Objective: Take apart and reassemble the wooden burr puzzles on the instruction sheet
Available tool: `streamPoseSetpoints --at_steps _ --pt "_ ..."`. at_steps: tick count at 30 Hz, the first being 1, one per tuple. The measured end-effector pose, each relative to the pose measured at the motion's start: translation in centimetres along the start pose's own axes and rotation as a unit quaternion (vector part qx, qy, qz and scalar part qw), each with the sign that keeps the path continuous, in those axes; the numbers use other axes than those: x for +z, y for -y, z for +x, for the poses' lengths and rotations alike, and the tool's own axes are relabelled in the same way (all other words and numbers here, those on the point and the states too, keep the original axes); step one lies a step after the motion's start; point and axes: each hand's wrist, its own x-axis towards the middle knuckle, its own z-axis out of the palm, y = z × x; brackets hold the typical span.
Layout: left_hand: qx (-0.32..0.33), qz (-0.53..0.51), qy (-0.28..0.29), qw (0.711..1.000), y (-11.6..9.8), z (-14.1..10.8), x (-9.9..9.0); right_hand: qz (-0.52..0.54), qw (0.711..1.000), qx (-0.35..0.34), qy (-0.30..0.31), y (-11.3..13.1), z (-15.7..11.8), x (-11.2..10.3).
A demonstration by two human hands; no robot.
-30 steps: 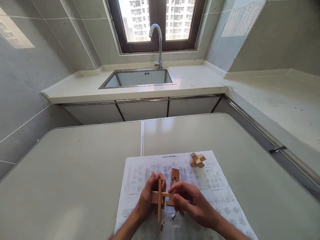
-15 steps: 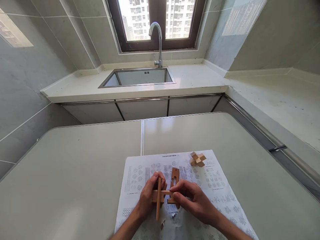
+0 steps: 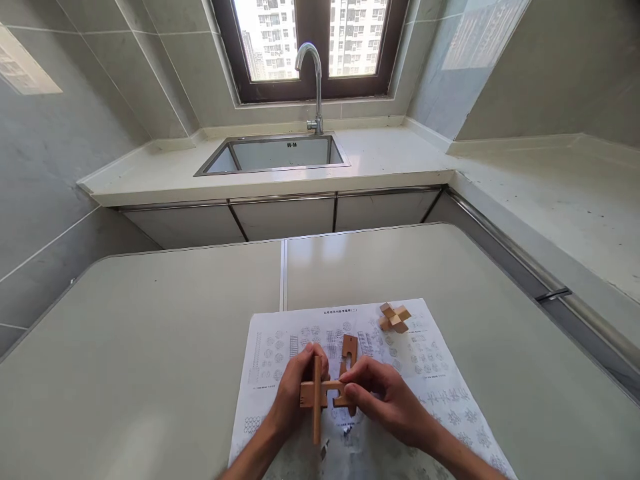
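Both hands grip notched wooden puzzle pieces (image 3: pixel 317 400)
Left (image 3: pixel 295 385) and right (image 3: pixel 383 397) clamped — above the sheet (image 3: pixel 280 333), near the table's (image 3: pixel 175 347) front edge.

Reddish-brown wooden pieces (image 3: pixel 317 400); white sheet (image 3: pixel 270 333) with grey, perhaps line-drawn, patterns.

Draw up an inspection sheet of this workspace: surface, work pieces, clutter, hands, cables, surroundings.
Surface: pale table with a seam; printed sheet on it.
Work pieces: wooden strip crossing a notched piece; slotted piece just beyond; cross-shaped block assembly near the sheet's far right corner.
Clutter: small dark patch near the hands, too unclear to name.
Hands: left holds the crossed pieces; right grips the notched piece's right end.
Cables: nothing seen.
Surroundings: sink, faucet, window.
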Motion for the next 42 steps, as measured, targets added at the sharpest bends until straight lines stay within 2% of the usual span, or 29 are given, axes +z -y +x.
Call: streamPoseSetpoints --at_steps 13,19,25,29,35,42 --pt "0.017 -0.026 -0.071 0.997 0.2 0.3 0.0 -0.013 1.000 0.002 -0.019 -0.3 -0.1 0.1" --pt "0.056 -0.044 -0.153 0.986 -0.6 0.5 0.5 -0.014 0.999 -0.002 -0.035 -0.4 0.1 -0.4" --pt "0.055 0.002 -0.132 0.990 -0.5 0.3 0.5 0.010 0.993 0.033 -0.110 0.3 0.4 -1.0" --pt "0.101 0.120 -0.146 0.977 0.2 0.2 0.4 -0.076 0.988 0.006 -0.135 0.3 0.9 -1.9" --pt "0.128 0.268 -0.113 0.948 0.8 0.0 0.4 -0.301 0.944 -0.058 -0.125 -1.0 1.3 -3.2" --pt "0.172 0.393 -0.115 0.896 1.1 0.2 0.2 -0.464 0.864 -0.128 -0.147 -1.9 1.5 -3.8"
